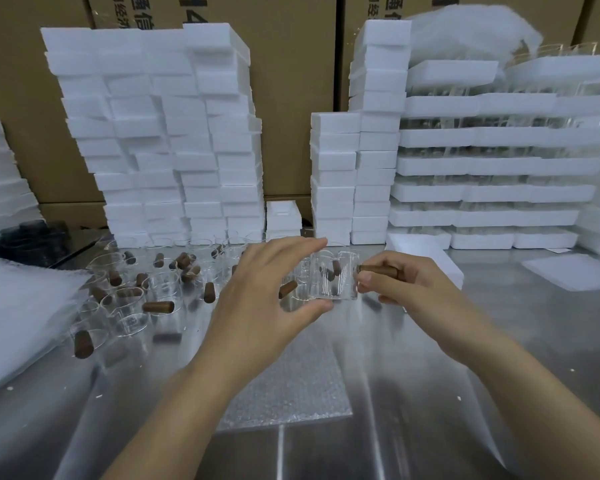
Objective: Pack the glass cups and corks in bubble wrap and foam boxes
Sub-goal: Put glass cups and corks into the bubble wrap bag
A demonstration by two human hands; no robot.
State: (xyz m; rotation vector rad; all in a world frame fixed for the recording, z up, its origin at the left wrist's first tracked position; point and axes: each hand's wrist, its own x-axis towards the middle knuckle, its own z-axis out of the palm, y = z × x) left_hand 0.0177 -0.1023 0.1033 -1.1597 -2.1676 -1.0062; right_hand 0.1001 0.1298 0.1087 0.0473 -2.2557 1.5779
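- While your left hand point(267, 282) spans the held glass cups point(336, 278) between thumb and curled fingers above the middle of the desk point(465, 341), your right hand point(406, 289) pinches a cork point(378, 270) just at their right side, and its lower fingers touch the glass.
- Brown shapes show through the held glass. You cannot tell whether they sit inside it or lie behind it.
- One bubble wrap sheet point(284, 382) lies flat near the desk's front edge, below the cups, with nothing on it. Wrapping this set looks not yet begun.
- Many loose glass cups point(129, 306) and loose corks point(158, 307) lie scattered toward the left edge, beside a pile of bubble wrap sheets point(21, 306). Most of the work seems left to do.
- Closed foam boxes point(160, 133) stand stacked along the back edge. You cannot tell whether any are filled, so judge progress as early to middling.
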